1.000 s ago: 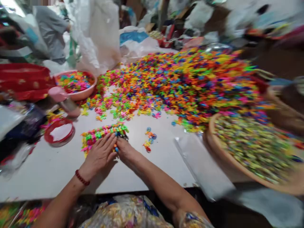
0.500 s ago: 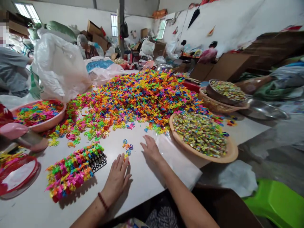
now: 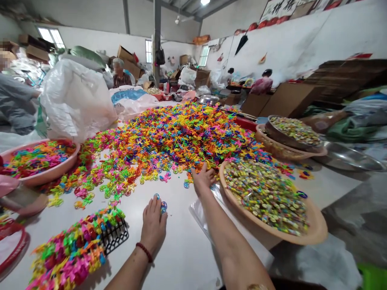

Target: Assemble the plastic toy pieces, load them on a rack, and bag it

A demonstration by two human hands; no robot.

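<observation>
My left hand (image 3: 154,221), with a dark red bead bracelet (image 3: 144,252), lies palm down on the white table, fingers stretched out. Beneath its fingertips, small plastic toy pieces with blue rings (image 3: 163,207) show; the rest of them is covered. My right hand (image 3: 204,179) reaches to the front edge of a big heap of bright plastic pieces (image 3: 181,133), its fingers spread and nothing visibly held. To the left of my left hand stands a black plastic rack (image 3: 116,235), lined with rows of the same colourful pieces; one end of its grid is bare.
A tan basin (image 3: 317,231) of small wrapped items stands beside my right forearm, next to clear plastic bags (image 3: 199,217). At left are a pink basin (image 3: 39,177) of pieces, a pink-lidded container (image 3: 24,199) and a red round tub (image 3: 22,241). Other people sit farther back.
My hands have come off the filled rack and parted. The left now covers the loose pieces; the right has moved forward to the heap. The view has tilted up and turned right.
</observation>
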